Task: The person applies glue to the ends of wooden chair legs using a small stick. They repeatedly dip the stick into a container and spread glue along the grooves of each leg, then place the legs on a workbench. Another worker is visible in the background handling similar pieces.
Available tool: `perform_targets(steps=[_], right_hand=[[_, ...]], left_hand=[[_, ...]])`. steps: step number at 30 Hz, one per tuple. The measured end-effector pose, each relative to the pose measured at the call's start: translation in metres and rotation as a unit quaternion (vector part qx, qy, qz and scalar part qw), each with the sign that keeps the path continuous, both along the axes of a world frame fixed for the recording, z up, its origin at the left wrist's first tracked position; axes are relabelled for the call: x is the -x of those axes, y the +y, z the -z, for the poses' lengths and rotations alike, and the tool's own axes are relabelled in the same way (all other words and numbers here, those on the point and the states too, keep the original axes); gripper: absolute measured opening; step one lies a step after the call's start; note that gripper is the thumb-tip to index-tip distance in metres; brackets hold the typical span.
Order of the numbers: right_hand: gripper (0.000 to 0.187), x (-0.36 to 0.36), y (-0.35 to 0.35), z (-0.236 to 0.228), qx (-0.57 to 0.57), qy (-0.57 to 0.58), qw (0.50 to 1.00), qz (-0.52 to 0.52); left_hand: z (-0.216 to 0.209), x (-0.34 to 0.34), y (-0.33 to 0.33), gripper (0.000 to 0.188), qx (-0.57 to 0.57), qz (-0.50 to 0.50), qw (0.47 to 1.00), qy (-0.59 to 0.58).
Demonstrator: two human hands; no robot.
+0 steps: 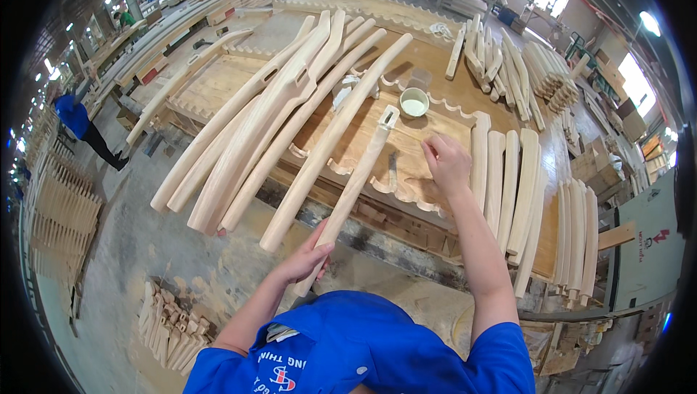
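Note:
My left hand (308,257) is wrapped round the near end of a pale wooden chair leg (356,176), which slants away from me. At its far end the leg has a slot with whitish stuff around the opening. My right hand (446,161) is raised right of the leg, fingers curled together; what they hold, if anything, is hidden. Between leg and right hand a thin flat tool (393,172) lies on a board with a scalloped edge (408,196). Beyond the hand stands a round bowl (414,103) with pale contents. A crumpled white cloth or bag (353,90) sits behind the leg.
Several long curved wooden pieces (290,103) lie across the bench to the left. More curved pieces (511,183) are lined up to the right, with stacks (501,63) behind. A pile of short wooden parts (172,330) sits on the floor. Another person (78,122) stands far left.

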State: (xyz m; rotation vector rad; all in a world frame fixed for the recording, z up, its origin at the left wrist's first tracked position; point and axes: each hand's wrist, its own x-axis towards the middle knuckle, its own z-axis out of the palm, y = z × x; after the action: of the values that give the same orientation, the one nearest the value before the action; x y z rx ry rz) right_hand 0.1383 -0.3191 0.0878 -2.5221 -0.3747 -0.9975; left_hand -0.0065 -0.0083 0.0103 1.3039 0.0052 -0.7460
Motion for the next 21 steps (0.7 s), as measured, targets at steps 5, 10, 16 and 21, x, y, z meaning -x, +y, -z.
perform_targets(steps=[5,10,16,21], right_hand=[[0.011,-0.004,-0.001,-0.003,-0.044,-0.011,0.999,0.025],[0.011,-0.011,-0.004,0.009,-0.011,-0.043,0.997,0.068],[0.013,0.011,-0.006,0.021,-0.003,-0.041,0.999,0.002],[0.015,0.01,-0.002,0.014,-0.098,0.047,0.994,0.009]], left_hand=[[-0.006,0.0,0.001,0.073,0.003,0.013,1.0,0.02],[-0.004,0.0,-0.002,0.072,0.013,0.005,1.0,0.011],[-0.005,0.0,0.0,0.073,0.022,0.013,1.0,0.019],[-0.007,0.0,0.002,0.073,0.021,0.013,1.0,0.018]])
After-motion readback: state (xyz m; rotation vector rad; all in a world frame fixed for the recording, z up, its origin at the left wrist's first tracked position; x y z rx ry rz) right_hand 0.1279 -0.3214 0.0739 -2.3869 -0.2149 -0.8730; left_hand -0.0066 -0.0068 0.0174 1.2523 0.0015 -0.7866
